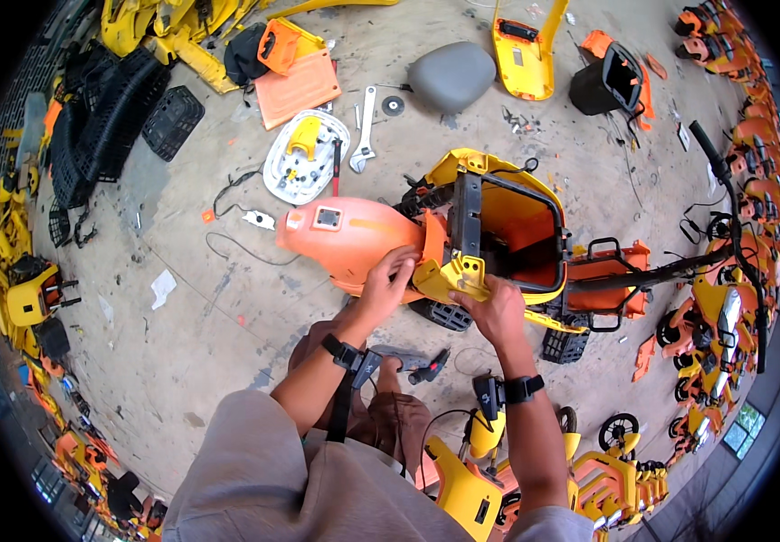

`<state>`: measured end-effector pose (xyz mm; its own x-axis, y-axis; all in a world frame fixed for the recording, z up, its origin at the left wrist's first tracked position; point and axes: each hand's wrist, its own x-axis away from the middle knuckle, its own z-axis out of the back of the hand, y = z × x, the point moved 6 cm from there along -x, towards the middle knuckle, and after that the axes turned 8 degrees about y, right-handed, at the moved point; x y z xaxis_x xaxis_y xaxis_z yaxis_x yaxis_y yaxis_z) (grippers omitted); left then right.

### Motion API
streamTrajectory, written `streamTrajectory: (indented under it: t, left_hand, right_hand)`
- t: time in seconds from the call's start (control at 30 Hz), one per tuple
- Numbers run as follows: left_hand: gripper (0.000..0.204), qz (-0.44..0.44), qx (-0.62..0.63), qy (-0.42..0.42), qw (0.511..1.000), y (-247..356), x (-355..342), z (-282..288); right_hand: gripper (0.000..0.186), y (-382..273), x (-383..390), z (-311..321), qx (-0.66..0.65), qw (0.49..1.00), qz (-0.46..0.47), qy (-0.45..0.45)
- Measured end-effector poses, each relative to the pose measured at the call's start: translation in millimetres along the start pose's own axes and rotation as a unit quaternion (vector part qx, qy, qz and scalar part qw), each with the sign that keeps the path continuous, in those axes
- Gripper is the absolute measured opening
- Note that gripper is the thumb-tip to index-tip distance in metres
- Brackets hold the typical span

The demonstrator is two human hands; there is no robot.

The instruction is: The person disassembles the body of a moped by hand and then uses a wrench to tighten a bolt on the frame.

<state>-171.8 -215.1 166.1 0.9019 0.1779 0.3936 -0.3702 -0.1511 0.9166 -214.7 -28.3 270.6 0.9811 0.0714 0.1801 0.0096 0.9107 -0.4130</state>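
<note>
A partly stripped bike or scooter lies in front of me, with a long orange plastic cover (pixel 354 237) at its left. Beside it, a yellow plastic panel (pixel 455 276) with round holes sits against a black frame tube (pixel 468 217). My right hand (pixel 498 312) is closed on the near right edge of the yellow panel, thumb on top. My left hand (pixel 385 291) lies at the right end of the orange cover, fingers curled over its edge next to the yellow panel. Its fingertips are partly hidden.
Behind the cover lie a white tray (pixel 272 167) of small parts, an adjustable wrench (pixel 366 135) and a grey seat (pixel 451 77). A handlebar (pixel 715 154) stands at the right. A power tool (pixel 430 366) lies near my feet. Yellow and orange vehicles (pixel 625 479) line the near right.
</note>
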Motion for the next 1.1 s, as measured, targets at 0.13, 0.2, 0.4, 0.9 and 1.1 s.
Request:
streamTrajectory:
  t: [0.13, 0.2, 0.4, 0.9, 1.1]
  left_hand:
    - [0.034, 0.047, 0.051, -0.033, 0.997, 1, -15, -18]
    - [0.035, 0.06, -0.047, -0.069, 0.995, -1, -43, -26]
    - [0.051, 0.212, -0.18, -0.23, 0.933, 24, -96, -61]
    - [0.041, 0.311, -0.051, -0.098, 0.944, 51, -76, -86]
    - [0.042, 0.294, -0.046, -0.081, 0.951, 51, -78, -79]
  right_hand:
    - [0.057, -2, 0, 6, 0.001, 1.0, -0.015, -0.014]
    - [0.057, 2, 1, 5, 0.001, 1.0, -0.014, -0.014]
    - [0.053, -1, 12, 1, -0.024, 0.998, -0.026, 0.057]
    - [0.049, 21, 53, 36, -0.072, 0.994, 0.069, 0.053]
    - [0.051, 65, 68, 85, -0.063, 0.991, 0.111, -0.049]
